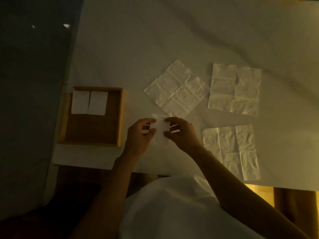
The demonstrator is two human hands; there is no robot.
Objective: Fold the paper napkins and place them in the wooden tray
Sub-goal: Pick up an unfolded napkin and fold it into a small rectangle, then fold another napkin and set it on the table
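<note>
A small folded white napkin is pinched between my left hand on its left edge and my right hand on its right edge, just above the table near its front. The wooden tray sits to the left, and two folded napkins lie side by side in its far left corner. Three unfolded napkins lie flat on the cloth: one turned like a diamond, one at the far right, one at the near right.
A white cloth with soft creases covers the table. The table's left edge runs just beside the tray, with dark floor beyond it. The front edge is close to my body. The light is dim.
</note>
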